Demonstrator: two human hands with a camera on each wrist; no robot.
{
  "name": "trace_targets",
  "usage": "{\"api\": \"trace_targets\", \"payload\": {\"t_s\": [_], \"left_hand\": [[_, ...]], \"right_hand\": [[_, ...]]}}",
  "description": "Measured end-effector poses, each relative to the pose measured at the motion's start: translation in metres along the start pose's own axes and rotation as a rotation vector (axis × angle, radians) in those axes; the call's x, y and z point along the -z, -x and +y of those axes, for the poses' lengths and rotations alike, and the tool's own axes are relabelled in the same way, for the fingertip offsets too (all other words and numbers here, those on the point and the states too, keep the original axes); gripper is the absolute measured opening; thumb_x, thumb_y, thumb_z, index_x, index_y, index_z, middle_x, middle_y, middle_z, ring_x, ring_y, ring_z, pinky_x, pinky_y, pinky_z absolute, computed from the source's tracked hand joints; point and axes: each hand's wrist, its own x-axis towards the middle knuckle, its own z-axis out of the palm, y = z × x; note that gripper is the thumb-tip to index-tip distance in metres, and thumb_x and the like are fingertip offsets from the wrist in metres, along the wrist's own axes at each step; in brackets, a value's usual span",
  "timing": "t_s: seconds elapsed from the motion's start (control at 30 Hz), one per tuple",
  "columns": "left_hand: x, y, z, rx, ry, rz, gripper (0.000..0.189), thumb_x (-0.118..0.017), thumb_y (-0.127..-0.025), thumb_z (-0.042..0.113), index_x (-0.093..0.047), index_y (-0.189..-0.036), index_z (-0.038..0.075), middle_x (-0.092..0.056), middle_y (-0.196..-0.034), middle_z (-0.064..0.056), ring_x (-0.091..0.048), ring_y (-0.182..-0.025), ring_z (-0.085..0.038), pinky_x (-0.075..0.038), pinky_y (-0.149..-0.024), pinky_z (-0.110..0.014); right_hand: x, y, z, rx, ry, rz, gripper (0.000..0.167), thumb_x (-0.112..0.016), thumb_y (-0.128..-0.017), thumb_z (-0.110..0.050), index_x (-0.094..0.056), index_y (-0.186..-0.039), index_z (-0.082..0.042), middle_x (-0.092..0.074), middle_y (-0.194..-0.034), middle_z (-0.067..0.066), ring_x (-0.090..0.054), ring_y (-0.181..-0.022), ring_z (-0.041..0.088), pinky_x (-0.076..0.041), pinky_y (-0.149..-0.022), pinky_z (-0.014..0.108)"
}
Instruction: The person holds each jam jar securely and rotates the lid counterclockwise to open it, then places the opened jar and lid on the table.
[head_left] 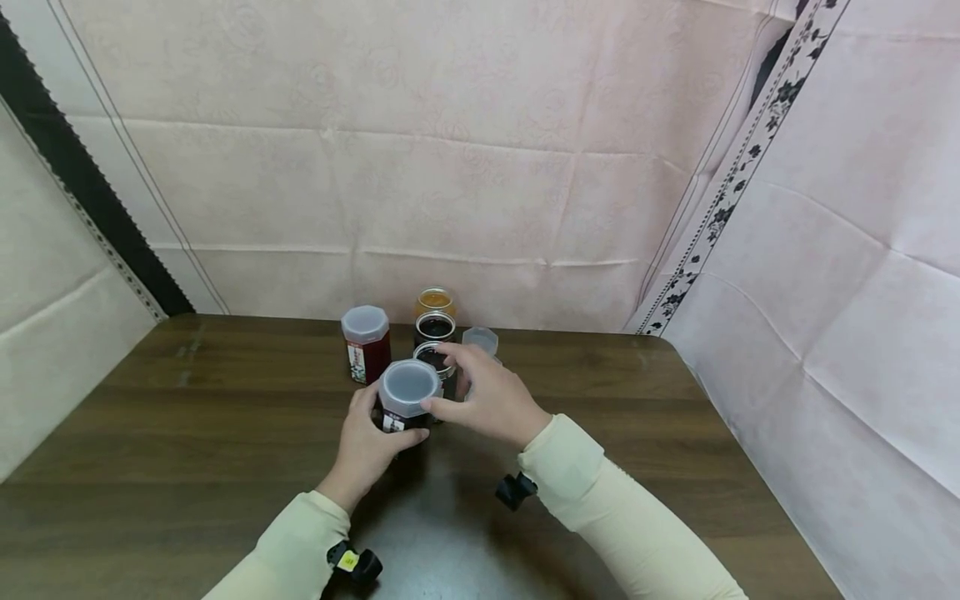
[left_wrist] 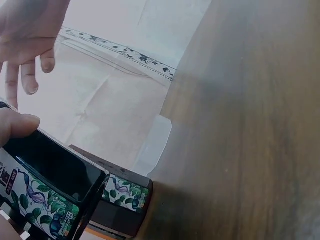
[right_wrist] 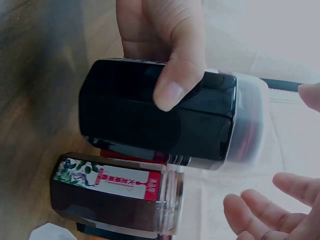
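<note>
In the head view my left hand [head_left: 367,450] grips a dark hexagonal jar [right_wrist: 150,107] with a translucent plastic lid [head_left: 409,387] on top. The left thumb [left_wrist: 22,125] lies across the jar's side in the left wrist view. My right hand [head_left: 491,396] hovers just right of that lid, fingers spread and holding nothing. In the right wrist view the right fingers [right_wrist: 270,212] stand apart from the lid. Behind the held jar is a lidless dark jar [right_wrist: 107,205] with a flowered label, partly hidden by the right hand in the head view.
Another lidless dark jar [head_left: 435,326] and an amber one [head_left: 435,302] continue the row towards the back. To the left stands a lidded dark-red jar [head_left: 366,343]. A loose translucent lid [head_left: 481,339] is right of the row. Pale cloth [head_left: 450,167] hangs behind the wooden table [head_left: 247,433].
</note>
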Motion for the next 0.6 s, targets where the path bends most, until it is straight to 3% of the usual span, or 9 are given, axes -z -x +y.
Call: {"api": "trace_targets", "payload": {"t_s": [0.17,0.33,0.6], "left_hand": [[-0.005,0.001,0.002,-0.022,0.012,-0.005,0.085,-0.085,-0.070,0.017,-0.041,-0.142,0.008,-0.045,-0.129,-0.014,-0.044,-0.118,-0.030,-0.037,-0.103,-0.053],[-0.009,0.005,0.005,-0.027,0.016,-0.032,0.085,-0.084,-0.072,0.018,-0.040,-0.143,0.008,-0.044,-0.129,-0.015,-0.043,-0.118,-0.032,-0.038,-0.101,-0.054],[-0.016,0.004,0.004,0.003,0.020,-0.054,0.083,-0.084,-0.071,0.017,-0.041,-0.141,0.007,-0.044,-0.129,-0.013,-0.043,-0.118,-0.031,-0.038,-0.101,-0.054]], "right_hand": [[0.000,0.000,-0.005,0.012,0.108,0.003,0.068,-0.069,-0.082,-0.048,-0.048,-0.139,-0.019,-0.057,-0.116,0.002,-0.055,-0.076,0.008,-0.048,-0.057,0.026],[0.000,0.001,-0.010,0.048,0.235,-0.003,0.065,-0.065,-0.082,-0.054,-0.050,-0.137,-0.023,-0.056,-0.123,0.002,-0.059,-0.084,0.010,-0.050,-0.065,0.027],[-0.001,0.001,-0.015,0.123,0.395,-0.002,0.066,-0.064,-0.081,-0.058,-0.051,-0.136,-0.023,-0.057,-0.117,0.003,-0.057,-0.076,0.011,-0.050,-0.058,0.027]]}}
